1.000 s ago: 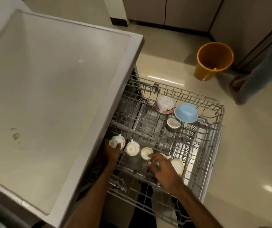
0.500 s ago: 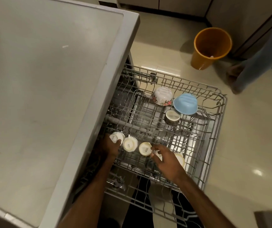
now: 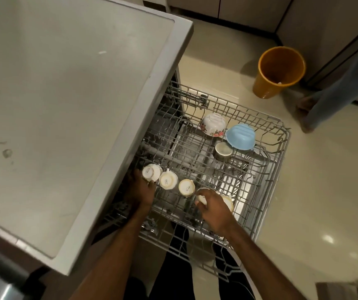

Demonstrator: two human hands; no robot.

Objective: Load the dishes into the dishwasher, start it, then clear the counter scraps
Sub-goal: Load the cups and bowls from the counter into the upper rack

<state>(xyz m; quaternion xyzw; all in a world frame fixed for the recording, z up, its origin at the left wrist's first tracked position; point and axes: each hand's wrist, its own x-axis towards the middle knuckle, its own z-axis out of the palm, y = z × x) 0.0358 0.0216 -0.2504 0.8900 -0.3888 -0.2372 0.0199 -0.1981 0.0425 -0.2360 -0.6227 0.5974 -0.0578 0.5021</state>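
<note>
White ceramic cups (image 3: pixel 186 187), upturned in the grey wire rack (image 3: pixel 283 137), look light, rigid, slick and chippable; right hand (image 3: pixel 215 210) clasps the fourth cup (image 3: pixel 202 199) by its wall, left hand (image 3: pixel 140 189) grips the endmost cup (image 3: pixel 150 172).

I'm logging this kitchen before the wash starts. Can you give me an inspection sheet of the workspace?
Surface: grey countertop, with a small stain near its left edge.
Job's things: pulled-out rack holds a row of five upturned white cups on its near side, and a floral bowl, blue bowl and steel cup on its far side.
Clutter: nothing seen.
Hands: left hand touches the leftmost cup, grip unclear; right hand curls over the fourth cup.
Cables: nothing seen.
Surroundings: orange bucket on the floor; another person's leg beside it.
</note>
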